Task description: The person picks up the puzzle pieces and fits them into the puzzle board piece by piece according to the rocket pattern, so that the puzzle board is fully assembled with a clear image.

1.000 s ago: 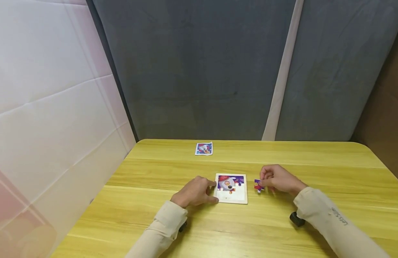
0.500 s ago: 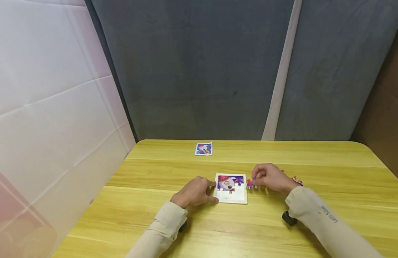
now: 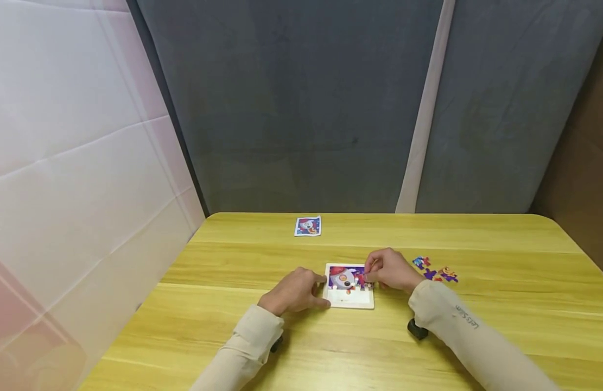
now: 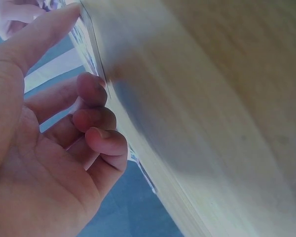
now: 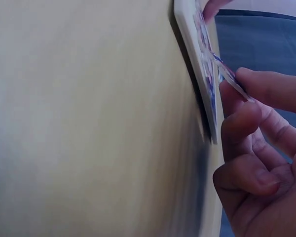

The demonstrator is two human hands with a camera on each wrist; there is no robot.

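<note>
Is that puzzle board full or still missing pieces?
Missing pieces: the puzzle board shows a bare white lower strip, and loose pieces lie on the table.

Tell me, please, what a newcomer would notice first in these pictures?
The puzzle board at the middle of the yellow table, part filled. The left hand rests at its left edge, and the right hand pinches a piece over its right side. Loose pieces lie right of it.

Yellow wood-grain table [image 3: 477, 239], white-framed puzzle board [image 3: 349, 302] with purple, red and white picture between both hands, purple, red and orange loose pieces [image 3: 435, 270] right of the right hand [image 3: 390, 270], beige sleeves [image 3: 247, 347], grey curtain [image 3: 291, 108] beyond.
</note>
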